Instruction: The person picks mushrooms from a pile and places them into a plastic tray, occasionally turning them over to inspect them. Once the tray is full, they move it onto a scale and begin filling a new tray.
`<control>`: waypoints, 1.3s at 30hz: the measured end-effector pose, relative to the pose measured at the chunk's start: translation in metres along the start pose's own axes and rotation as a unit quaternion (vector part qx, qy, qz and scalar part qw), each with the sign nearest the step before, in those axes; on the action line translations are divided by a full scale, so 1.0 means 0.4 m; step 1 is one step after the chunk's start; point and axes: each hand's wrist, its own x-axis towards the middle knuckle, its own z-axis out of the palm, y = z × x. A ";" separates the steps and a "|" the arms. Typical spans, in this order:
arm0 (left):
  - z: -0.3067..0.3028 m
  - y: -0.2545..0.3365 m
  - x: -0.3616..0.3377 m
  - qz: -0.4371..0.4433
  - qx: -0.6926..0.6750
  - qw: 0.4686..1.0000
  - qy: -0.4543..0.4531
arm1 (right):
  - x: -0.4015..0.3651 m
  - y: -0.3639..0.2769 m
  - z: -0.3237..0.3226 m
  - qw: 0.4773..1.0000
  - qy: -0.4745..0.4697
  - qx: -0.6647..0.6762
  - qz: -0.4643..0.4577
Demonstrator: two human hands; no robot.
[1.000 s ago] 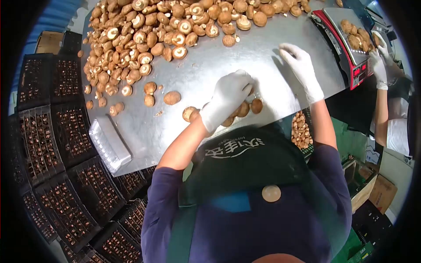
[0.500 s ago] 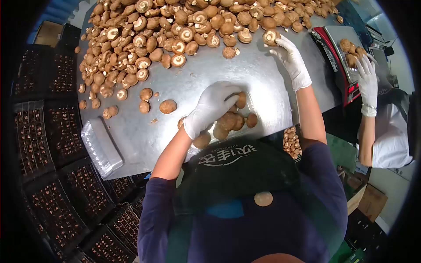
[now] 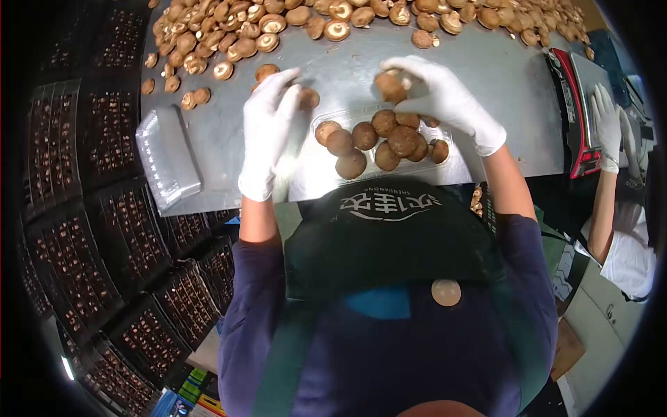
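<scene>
My left hand (image 3: 267, 132), in a white glove, is over the metal table with fingers apart. One loose brown mushroom (image 3: 308, 99) is by its thumb, and another (image 3: 266, 71) lies partly behind its fingers. My gloved right hand (image 3: 448, 101) has its thumb and fingers around a brown mushroom (image 3: 389, 85), above the far side of a clear plastic tray (image 3: 318, 119). Several mushrooms (image 3: 403, 141) sit in that tray, caps mostly up, close to the apron.
A large mushroom pile (image 3: 333, 12) spans the table's far side. Clear plastic trays (image 3: 169, 156) stand at the table's left edge. At right is a red scale (image 3: 575, 111), with a co-worker's gloved hand (image 3: 606, 125) over it. Dark crates (image 3: 76, 271) of mushrooms line the left.
The view has shifted. My left hand has left the tray's mushrooms for the loose ones at left. My right hand has come from the pile to the tray. More mushrooms show in the tray.
</scene>
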 end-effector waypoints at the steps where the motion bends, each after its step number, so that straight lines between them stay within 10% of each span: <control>1: -0.025 -0.036 -0.023 -0.003 0.002 1.000 0.005 | 0.011 0.006 0.035 0.997 0.001 -0.050 -0.062; 3: -0.055 -0.093 -0.076 -0.082 -0.028 0.994 0.061 | 0.037 -0.031 0.076 0.965 -0.026 -0.200 -0.167; 10: 0.012 -0.114 -0.182 -0.158 -0.019 0.987 -0.015 | 0.034 -0.023 0.104 0.973 -0.053 -0.120 -0.192; 14: 0.032 -0.149 -0.194 -0.076 0.119 0.984 -0.105 | -0.050 -0.014 0.033 0.971 0.128 -0.188 -0.074; 16: 0.050 -0.138 -0.198 -0.200 0.007 0.970 -0.137 | -0.106 0.019 0.016 0.958 0.216 -0.176 0.064; 19: 0.064 -0.135 -0.200 -0.229 -0.044 0.964 -0.124 | -0.203 0.102 0.010 0.970 0.166 -0.043 0.174; 21: 0.069 -0.112 -0.197 -0.219 -0.036 0.967 -0.128 | -0.248 0.168 0.048 0.932 0.131 0.250 0.226; 33: 0.187 -0.001 -0.078 -0.155 0.014 0.974 -0.166 | -0.384 0.191 0.011 0.845 0.326 0.374 0.200; 39: 0.436 0.182 0.105 -0.011 0.023 0.960 -0.278 | -0.560 0.215 -0.126 0.819 0.480 0.212 0.232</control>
